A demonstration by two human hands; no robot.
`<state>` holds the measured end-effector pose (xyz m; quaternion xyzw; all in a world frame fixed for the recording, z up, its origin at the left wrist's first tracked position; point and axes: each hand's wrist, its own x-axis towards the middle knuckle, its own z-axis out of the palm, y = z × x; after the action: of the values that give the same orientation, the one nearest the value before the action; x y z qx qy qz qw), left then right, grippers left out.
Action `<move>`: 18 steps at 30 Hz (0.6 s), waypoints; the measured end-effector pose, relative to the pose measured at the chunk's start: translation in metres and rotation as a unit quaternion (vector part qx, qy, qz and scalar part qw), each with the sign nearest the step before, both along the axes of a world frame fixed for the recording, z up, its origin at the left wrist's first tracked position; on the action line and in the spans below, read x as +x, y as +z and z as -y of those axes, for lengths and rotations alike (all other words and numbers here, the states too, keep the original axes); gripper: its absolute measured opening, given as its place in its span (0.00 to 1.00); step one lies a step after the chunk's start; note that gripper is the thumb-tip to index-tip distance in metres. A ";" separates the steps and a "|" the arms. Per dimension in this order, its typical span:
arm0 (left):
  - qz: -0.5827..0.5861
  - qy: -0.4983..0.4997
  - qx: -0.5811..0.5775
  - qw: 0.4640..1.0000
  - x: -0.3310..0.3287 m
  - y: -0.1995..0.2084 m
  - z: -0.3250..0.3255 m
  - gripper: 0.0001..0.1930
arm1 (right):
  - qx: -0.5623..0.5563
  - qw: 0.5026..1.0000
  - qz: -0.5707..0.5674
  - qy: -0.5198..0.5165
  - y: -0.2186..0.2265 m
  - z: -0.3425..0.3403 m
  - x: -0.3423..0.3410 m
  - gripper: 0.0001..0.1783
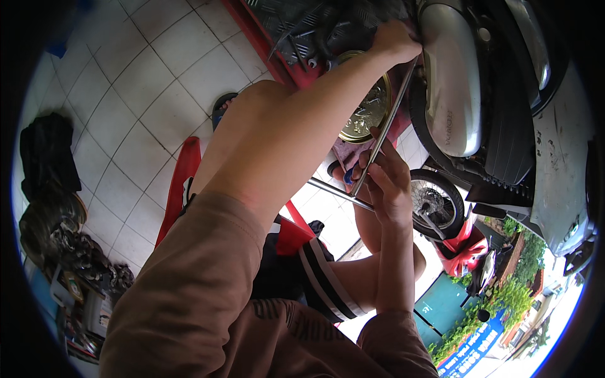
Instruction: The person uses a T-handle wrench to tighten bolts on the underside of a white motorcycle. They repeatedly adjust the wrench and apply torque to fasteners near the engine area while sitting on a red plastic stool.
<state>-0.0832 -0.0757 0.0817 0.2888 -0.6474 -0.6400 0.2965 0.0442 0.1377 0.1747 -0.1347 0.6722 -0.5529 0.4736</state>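
Note:
A long metal T-handle wrench (392, 116) slants up from my lap toward the motorcycle. My right hand (387, 183) is curled around it where the shaft meets the crossbar (337, 191). At the shaft's upper end, my left hand (396, 43) is closed, its fingers partly hidden, beside the motorcycle's silver cover (452, 82). What the tip touches is out of sight. Below my left forearm lies a round gold-coloured metal tin (365, 120) with small metal parts in it, partly covered by the arm.
Motorcycle bodywork fills the right side, close to my left hand. A red-edged metal platform (277, 57) with dark tread plate and loose tools is at the top. A red motorcycle (463, 249) stands beyond. Dark parts and boxes (69, 246) pile on the tiled floor (138, 107) at left.

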 end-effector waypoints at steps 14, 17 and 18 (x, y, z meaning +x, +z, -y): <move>-0.088 -0.099 0.428 0.894 0.190 -0.002 0.027 0.18 | -0.199 0.956 0.195 -0.095 0.001 0.041 -0.012 0.13; -0.140 -0.007 0.408 0.902 0.243 0.038 -0.015 0.23 | -0.216 0.946 0.213 -0.111 -0.009 0.050 -0.018 0.10; -0.148 -0.047 0.390 0.908 0.259 0.066 -0.029 0.24 | -0.220 0.944 0.215 -0.118 -0.012 0.052 -0.019 0.10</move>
<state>0.1757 -0.0463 0.1481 0.2528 -0.3078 -0.8898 0.2227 0.0257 0.0854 0.1630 -0.0336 0.4271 -0.7549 0.4965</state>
